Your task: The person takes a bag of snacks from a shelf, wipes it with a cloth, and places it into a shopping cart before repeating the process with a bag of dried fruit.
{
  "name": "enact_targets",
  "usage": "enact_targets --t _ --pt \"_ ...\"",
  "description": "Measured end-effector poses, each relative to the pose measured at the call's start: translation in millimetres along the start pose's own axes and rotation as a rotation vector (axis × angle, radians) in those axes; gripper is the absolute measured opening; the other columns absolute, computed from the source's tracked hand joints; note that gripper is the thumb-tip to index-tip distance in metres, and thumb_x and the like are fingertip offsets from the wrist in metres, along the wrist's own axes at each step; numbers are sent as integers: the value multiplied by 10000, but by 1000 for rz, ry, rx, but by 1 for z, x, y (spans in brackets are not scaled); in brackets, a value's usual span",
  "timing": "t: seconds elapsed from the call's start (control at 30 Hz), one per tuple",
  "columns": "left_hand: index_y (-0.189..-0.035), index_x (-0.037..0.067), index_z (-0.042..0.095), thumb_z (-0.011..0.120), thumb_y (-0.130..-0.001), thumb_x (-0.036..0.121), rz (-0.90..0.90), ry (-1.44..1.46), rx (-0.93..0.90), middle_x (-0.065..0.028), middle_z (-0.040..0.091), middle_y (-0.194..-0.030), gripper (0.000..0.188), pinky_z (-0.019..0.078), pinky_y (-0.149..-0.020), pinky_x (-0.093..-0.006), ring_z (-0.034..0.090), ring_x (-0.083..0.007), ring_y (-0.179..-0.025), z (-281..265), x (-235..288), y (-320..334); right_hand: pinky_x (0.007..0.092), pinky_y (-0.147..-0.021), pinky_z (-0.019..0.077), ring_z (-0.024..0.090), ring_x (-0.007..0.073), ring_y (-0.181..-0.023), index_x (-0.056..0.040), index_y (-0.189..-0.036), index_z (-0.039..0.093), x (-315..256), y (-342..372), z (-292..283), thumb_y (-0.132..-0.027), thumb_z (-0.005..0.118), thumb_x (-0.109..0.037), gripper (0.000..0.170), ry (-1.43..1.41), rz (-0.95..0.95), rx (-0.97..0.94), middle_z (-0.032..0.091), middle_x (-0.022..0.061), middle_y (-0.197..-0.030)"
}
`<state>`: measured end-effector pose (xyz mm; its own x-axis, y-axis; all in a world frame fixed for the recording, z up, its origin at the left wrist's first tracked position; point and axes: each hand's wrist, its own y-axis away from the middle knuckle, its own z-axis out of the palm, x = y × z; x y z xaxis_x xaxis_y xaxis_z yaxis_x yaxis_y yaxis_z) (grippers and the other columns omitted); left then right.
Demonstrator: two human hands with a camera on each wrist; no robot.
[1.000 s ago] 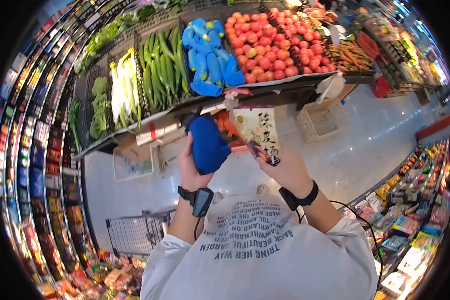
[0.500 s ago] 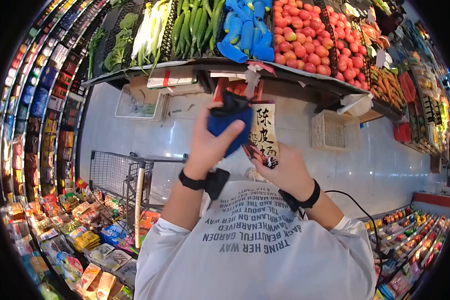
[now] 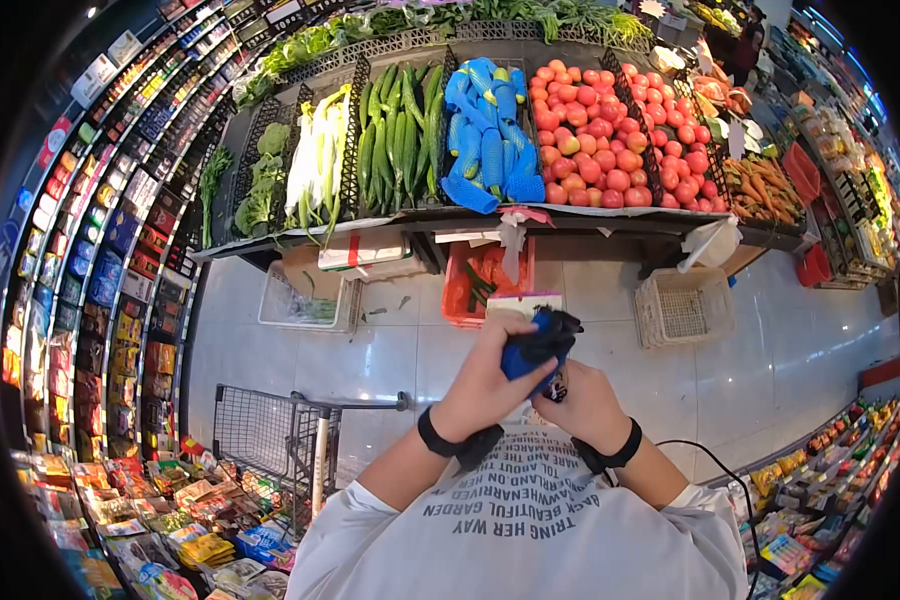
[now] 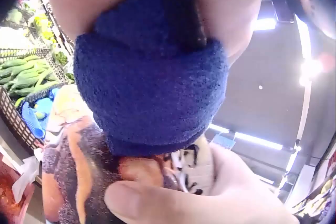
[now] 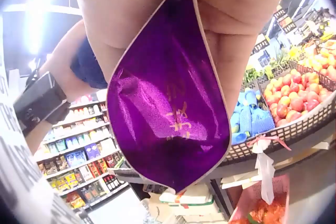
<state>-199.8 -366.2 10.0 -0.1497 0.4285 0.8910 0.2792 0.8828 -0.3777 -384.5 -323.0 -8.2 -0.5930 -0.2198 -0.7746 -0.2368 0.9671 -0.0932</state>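
In the head view my left hand [image 3: 482,388] grips a bunched blue cloth [image 4: 149,95] with a black part, its fingers curled round it. The cloth is held against the face of a stand-up pouch [image 4: 79,166] with a printed picture and black Chinese characters. My right hand [image 3: 592,408] pinches this pouch by one end, the thumb flat on its printed front in the left wrist view. From the right wrist the pouch's glossy purple base [image 5: 168,103] shows as a pointed oval. In the head view the cloth and the left hand hide most of the pouch.
Ahead runs a produce stand with cucumbers [image 3: 400,140], blue-netted produce [image 3: 485,140] and tomatoes [image 3: 590,150]. Below it stand a red crate [image 3: 462,290] and a white basket [image 3: 682,305]. To the left are a shopping cart [image 3: 255,425] and packed shelves [image 3: 100,270].
The left hand has brought the blue cloth right and down onto the pouch, turning over on the way. The right hand keeps hold of the pouch. The head view has shifted.
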Motion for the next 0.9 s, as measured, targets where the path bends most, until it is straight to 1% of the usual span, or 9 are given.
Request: enact_targets --t 0.17,0.27,0.3,0.4,0.57,0.63,0.7,0.77,0.9 --pt "-1173 32 507 757 -886 152 -474 249 145 -102 577 -1078 399 457 -929 -317 568 -189 -1027 -36 -4 -8 451 -650 543 653 410 -718 3 -938 625 -26 3 2 -800 750 -252 316 88 -51 131 651 201 -801" --pt "-1172 28 517 748 -896 176 69 -28 -31 -117 593 -1054 389 458 -948 -337 581 -216 -1024 -22 28 5 446 -649 544 654 401 -715 3 -944 630 -29 4 6 -806 747 -256 316 23 -104 138 650 193 -809" --pt "-1172 28 517 748 -896 176 66 -21 -28 -117 593 -1054 389 458 -948 -337 581 -216 -1024 -23 19 6 446 -651 545 654 400 -715 -3 -948 633 -35 4 5 -801 751 -258 317 -7 -82 112 651 191 -806" --pt "-1146 16 523 738 -898 168 -459 144 273 -118 592 -1052 362 451 -955 -330 582 -235 -1025 -41 -4 -9 446 -653 544 654 397 -713 -17 -947 635 -32 5 2 -789 760 -256 313 6 -65 123 651 186 -797" --pt "-1155 41 519 766 -876 222 -20 30 0 -102 570 -1111 414 457 -946 -343 570 -211 -1051 13 25 11 438 -633 542 648 388 -695 -12 -927 627 -14 15 -8 -764 778 -251 327 7 -57 147 642 175 -782" --pt "-1157 41 520 758 -885 226 -80 -18 49 -94 587 -1088 406 466 -928 -345 577 -205 -1046 10 21 0 433 -625 541 647 385 -692 -9 -935 635 -10 23 -18 -761 776 -245 325 38 -93 152 649 167 -809" --pt "-1169 25 519 727 -911 198 -446 238 174 -110 628 -1064 374 515 -852 -333 619 -174 -970 1 -2 -22 425 -623 543 650 371 -693 -16 -950 643 -4 29 -29 -765 769 -236 314 157 -133 235 654 150 -842" --pt "-1214 27 516 726 -915 207 -462 353 159 -109 625 -1086 407 523 -849 -320 620 -155 -980 5 15 -31 413 -620 548 657 350 -698 -20 -977 655 -3 34 -40 -774 763 -233 314 216 -154 243 659 131 -863" --pt "-1245 35 516 744 -909 203 -119 230 4 -76 609 -1097 439 484 -909 -318 571 -135 -1058 52 51 -15 406 -629 547 668 333 -719 -33 -1023 675 11 39 -49 -774 773 -224 329 302 -167 212 667 118 -898"
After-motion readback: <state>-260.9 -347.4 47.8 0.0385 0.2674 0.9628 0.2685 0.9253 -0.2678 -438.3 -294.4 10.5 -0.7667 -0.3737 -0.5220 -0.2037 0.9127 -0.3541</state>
